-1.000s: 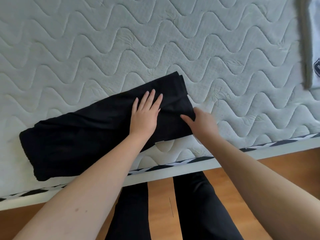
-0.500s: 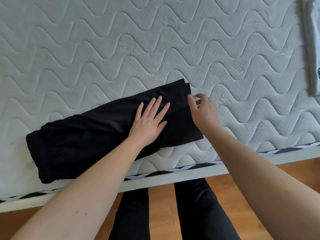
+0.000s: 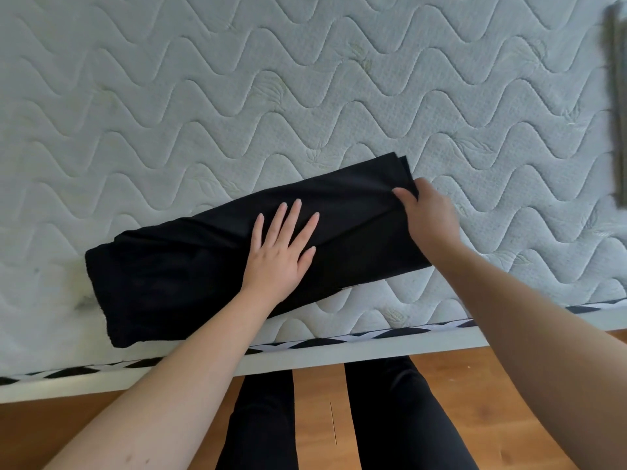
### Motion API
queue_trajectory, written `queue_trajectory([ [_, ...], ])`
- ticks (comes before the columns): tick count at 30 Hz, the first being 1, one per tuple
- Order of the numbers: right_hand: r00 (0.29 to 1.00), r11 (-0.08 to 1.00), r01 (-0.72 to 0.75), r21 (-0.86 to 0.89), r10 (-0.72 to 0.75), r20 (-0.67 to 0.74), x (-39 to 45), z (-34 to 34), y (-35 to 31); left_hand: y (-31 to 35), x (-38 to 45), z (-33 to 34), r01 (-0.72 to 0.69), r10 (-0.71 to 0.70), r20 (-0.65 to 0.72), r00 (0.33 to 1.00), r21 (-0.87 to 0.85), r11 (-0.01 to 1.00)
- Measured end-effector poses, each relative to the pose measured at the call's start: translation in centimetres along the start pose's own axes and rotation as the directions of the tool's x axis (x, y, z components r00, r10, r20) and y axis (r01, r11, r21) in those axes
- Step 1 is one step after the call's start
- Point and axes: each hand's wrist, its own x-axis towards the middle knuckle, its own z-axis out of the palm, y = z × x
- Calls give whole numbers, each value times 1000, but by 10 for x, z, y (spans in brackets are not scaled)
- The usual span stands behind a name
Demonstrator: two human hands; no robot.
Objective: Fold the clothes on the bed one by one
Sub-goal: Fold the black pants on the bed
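Bare quilted mattress (image 3: 237, 96) with a wavy stitch pattern fills the upper two thirds of the frame; wooden floor (image 3: 51, 425) and the person's dark-trousered legs (image 3: 390, 418) along the bottom. At the right edge, part of a grey-green garment (image 3: 615, 113), blurred.

Black garment (image 3: 190, 266): long folded strip lying slantwise across the centre, low end at left near the mattress edge, high end right of centre.

Left hand (image 3: 278, 252): flat on the strip's middle, fingers straight and spread, pressing down. Right hand (image 3: 427, 215): at the strip's right end, thumb and fingers pinching the cloth edge, which puckers toward the grip.

Step, as judged: halving the strip lengthwise, the left hand marking the crease. Next move calls for lifting the pinched end and carrying it leftward over the left hand's line, keeping the edges together.

Against the frame half a second back: the right hand only touched the end with loose fingers; now it grips and tugs. Left hand is unchanged on the cloth.
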Motion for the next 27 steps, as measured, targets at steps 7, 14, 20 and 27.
queue_trajectory([
  [7,998,996,-50,-73,47,-42,25,-31,53,12,25,6,64,-64,9,998,1,998],
  [14,993,996,90,10,-91,75,12,-40,48,13,28,20,75,-75,43,996,10,997],
  [20,985,983,170,62,-168,-46,-30,-72,-3,20,31,12,42,-42,77,996,2,999],
  [27,915,917,394,63,-384,-128,-107,-64,-80,16,32,-15,8,31,213,977,-176,984],
])
